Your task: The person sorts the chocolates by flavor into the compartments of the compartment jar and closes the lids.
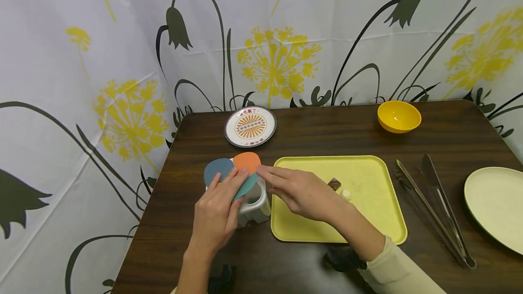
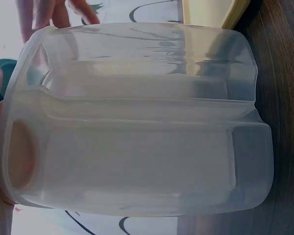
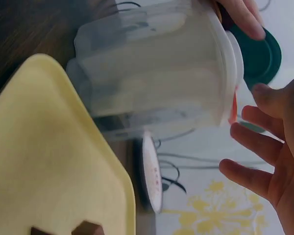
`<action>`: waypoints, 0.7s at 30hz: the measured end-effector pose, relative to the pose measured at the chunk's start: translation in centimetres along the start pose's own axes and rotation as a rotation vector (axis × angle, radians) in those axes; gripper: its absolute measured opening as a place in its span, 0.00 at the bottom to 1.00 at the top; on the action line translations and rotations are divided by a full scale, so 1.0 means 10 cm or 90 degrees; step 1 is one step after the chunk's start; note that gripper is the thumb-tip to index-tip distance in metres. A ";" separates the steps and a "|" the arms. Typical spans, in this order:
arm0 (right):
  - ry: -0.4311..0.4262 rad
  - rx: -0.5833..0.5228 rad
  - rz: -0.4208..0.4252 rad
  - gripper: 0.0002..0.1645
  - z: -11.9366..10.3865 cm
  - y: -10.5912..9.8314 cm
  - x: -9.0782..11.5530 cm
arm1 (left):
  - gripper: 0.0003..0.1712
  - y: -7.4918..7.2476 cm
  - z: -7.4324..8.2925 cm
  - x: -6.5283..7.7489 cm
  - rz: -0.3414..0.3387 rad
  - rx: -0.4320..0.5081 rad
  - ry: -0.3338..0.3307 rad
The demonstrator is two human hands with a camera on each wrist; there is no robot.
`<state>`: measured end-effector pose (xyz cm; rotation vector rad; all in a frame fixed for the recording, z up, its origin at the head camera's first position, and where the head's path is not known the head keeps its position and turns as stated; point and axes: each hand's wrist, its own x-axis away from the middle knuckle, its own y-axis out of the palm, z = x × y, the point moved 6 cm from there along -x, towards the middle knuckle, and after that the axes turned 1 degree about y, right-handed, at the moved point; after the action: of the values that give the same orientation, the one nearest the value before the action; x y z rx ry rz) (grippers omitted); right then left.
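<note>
A translucent plastic container (image 2: 147, 147) with round coloured lids stands at the tray's left side. My left hand (image 1: 220, 208) lies over the top of it, fingers stretched across the blue lid (image 1: 218, 170) and the orange lid (image 1: 247, 161). The teal lid (image 3: 257, 54) stands tilted up off its opening, with a fingertip of the left hand touching it. Below that lid, an uncovered opening shows in the head view. Just right of the lids is my right hand (image 1: 304, 192), its fingers extended and holding nothing; it hovers over the left part of the yellow tray (image 1: 367, 171).
On the tray sit a brown striped piece (image 1: 334, 184) and a small white piece (image 1: 345, 194). Metal tongs (image 1: 437, 217) lie to its right, beside a cream plate (image 1: 498, 203). Farther back are a patterned plate (image 1: 250, 127) and a yellow bowl (image 1: 399, 117).
</note>
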<state>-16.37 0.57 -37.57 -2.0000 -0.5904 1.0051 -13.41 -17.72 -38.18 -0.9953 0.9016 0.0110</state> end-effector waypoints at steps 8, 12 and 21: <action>0.111 -0.028 0.037 0.30 0.26 -0.21 0.40 | 0.24 -0.01 0.00 0.00 0.012 0.016 -0.020; 0.201 -0.008 0.092 0.29 0.44 -0.37 0.74 | 0.25 -0.01 -0.01 -0.01 0.012 0.018 -0.026; 0.469 0.158 0.258 0.29 0.76 -0.79 1.75 | 0.25 -0.02 -0.01 -0.01 0.012 0.031 -0.032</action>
<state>-12.89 20.54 -41.55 -2.1035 0.3313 0.4546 -13.46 -17.90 -38.00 -0.9379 0.8622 0.0303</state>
